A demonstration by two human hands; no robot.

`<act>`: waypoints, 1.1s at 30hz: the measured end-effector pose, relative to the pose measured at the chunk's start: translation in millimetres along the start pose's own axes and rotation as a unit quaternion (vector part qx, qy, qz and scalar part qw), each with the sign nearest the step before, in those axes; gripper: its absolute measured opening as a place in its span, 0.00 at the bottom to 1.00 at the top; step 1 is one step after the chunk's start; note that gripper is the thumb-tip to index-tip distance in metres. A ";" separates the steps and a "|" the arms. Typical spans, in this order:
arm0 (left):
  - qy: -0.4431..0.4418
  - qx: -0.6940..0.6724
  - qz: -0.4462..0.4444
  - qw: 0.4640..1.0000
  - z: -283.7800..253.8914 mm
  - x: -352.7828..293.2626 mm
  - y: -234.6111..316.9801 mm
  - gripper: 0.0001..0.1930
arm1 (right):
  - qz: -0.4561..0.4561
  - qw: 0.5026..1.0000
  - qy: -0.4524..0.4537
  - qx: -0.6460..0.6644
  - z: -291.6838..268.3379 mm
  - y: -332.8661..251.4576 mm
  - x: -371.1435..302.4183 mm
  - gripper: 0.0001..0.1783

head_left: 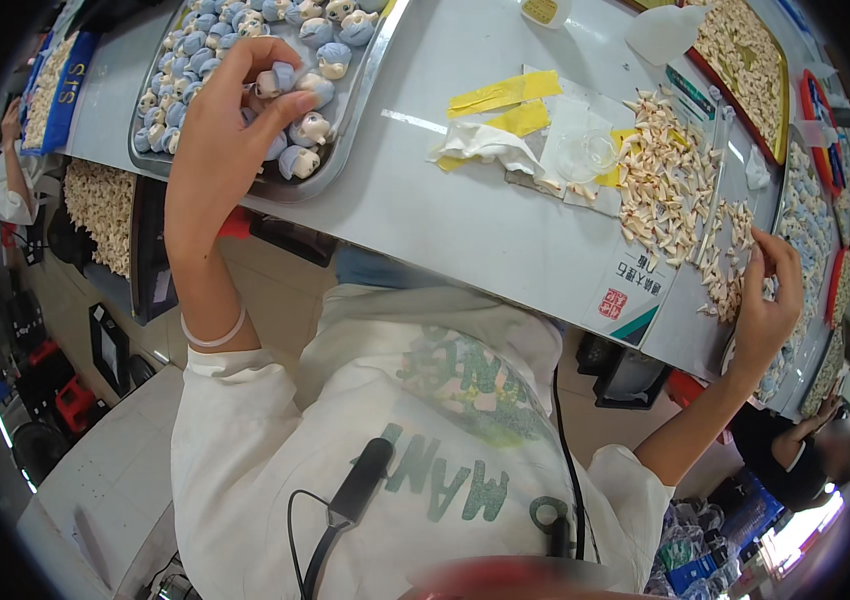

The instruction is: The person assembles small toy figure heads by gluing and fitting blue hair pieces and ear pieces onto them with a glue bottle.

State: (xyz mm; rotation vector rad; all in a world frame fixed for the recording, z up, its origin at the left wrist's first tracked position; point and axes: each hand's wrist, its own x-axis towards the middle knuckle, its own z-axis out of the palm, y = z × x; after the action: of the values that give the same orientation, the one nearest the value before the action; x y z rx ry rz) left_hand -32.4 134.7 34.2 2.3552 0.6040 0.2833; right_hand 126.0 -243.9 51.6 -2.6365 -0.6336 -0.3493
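Over a metal tray (343, 150) at the far left, my left hand (220, 125) pinches a small doll head (278, 80) with pale blue hair between thumb and fingers. Many similar doll heads (300, 162) lie in the tray around and below it. At the right, my right hand (773, 295) has its fingers bent and drawn together at the edge of a heap of small cream, pointed pieces (670, 180). Whatever sits between those fingertips is too small or hidden to make out.
Yellow tape strips (500, 95), a crumpled white tissue (485, 145) and a clear round dish (590, 155) lie mid-table. More trays of pieces (745, 60) stand at the far right. A bin of cream pieces (100, 215) is at the left. Other people sit at both sides.
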 end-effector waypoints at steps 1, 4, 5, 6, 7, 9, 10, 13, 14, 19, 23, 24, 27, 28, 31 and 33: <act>0.007 -0.035 0.018 0.999 0.4 -0.3 -2.9 0.15 | -0.011 1.000 0.001 0.017 -1.1 3.2 0.0 0.11; 0.036 -0.086 0.023 0.995 1.5 -1.5 -6.8 0.11 | -0.013 0.999 0.003 0.043 -3.3 11.3 -1.3 0.10; 0.060 -0.099 0.012 0.993 1.6 -1.5 -7.3 0.10 | -0.004 0.999 0.008 0.053 -3.9 12.9 -2.0 0.10; 0.056 -0.102 0.010 0.993 2.4 -0.9 -7.9 0.10 | -0.003 0.999 0.005 0.050 -4.6 13.7 -2.5 0.10; 0.089 -0.053 0.068 0.992 3.9 -1.5 -7.7 0.10 | 0.004 0.996 0.007 0.092 -5.9 14.7 -2.5 0.09; 0.117 -0.008 0.122 0.986 4.1 -3.1 -5.9 0.11 | 0.012 0.991 0.005 0.131 -6.6 12.1 -3.0 0.09; 0.158 0.046 0.158 0.974 3.1 -4.3 -4.3 0.12 | 0.043 0.981 0.017 0.190 -5.2 7.0 -4.0 0.08; 0.197 -0.037 0.192 0.961 11.7 -13.5 -3.8 0.14 | 0.091 0.954 0.022 0.284 -0.7 -3.6 -4.5 0.08; 0.197 -0.170 0.189 0.947 16.9 -18.0 -2.5 0.14 | 0.107 0.940 0.018 0.324 0.9 -5.6 -3.9 0.09; -0.095 -0.440 0.128 0.884 45.1 -41.7 25.8 0.14 | 0.044 0.930 0.047 0.362 5.1 -6.9 1.6 0.10; -0.264 -0.468 0.171 0.826 63.9 -41.5 34.9 0.15 | 0.040 0.919 0.124 0.372 4.1 -11.8 8.4 0.12; -0.265 -0.473 0.170 0.823 70.7 -39.5 37.3 0.15 | 0.040 0.921 0.122 0.367 4.3 -15.5 10.7 0.12; -0.202 -0.518 0.212 0.804 85.2 -34.4 40.6 0.14 | 0.053 0.941 0.079 0.326 7.7 -28.6 13.7 0.11; -0.192 -0.553 0.163 0.794 88.0 -34.1 41.4 0.15 | 0.053 0.944 0.078 0.316 11.5 -30.8 15.2 0.11; -0.209 -0.640 0.050 0.738 88.6 -35.3 48.1 0.15 | 0.091 0.936 0.036 0.338 19.5 -36.3 18.1 0.08; -0.234 -0.695 -0.029 0.680 88.2 -33.4 49.0 0.18 | 0.095 0.930 0.017 0.353 22.8 -35.8 20.0 0.09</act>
State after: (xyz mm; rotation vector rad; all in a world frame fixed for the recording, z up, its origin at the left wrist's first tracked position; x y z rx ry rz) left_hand -13.2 35.9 -0.2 0.8177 0.0599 0.0281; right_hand 129.5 -197.1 49.6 -1.9666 -0.3868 -0.0787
